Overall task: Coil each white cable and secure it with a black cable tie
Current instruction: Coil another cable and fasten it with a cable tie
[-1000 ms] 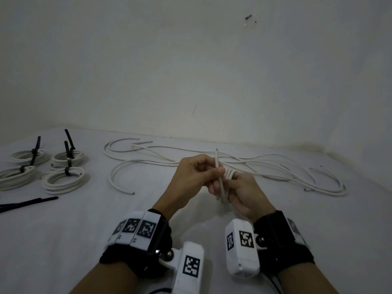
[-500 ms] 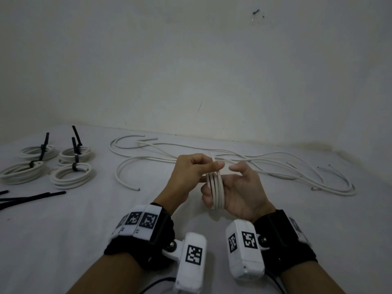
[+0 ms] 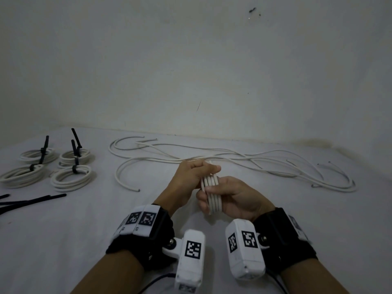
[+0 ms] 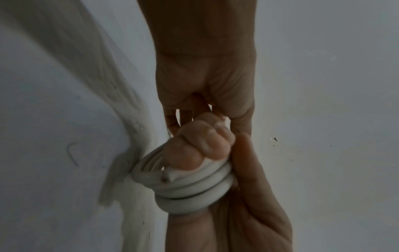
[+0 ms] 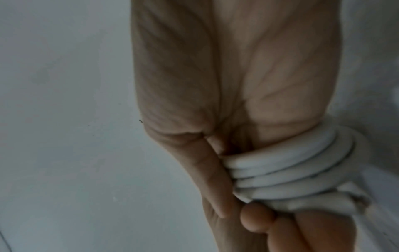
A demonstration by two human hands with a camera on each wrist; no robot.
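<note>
Right hand now closes its thumb over the white cable coil, left hand pinching the coil's top.

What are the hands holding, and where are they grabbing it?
A coiled white cable. It is wound round the right hand's fingers, with the thumb pressed across the loops. The left hand pinches the top of the coil.

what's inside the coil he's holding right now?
The right hand's fingers run through the coil, its loops wrapped round them. The left hand pinches the top. The fingers' far side and the cable's second end are hidden.
</note>
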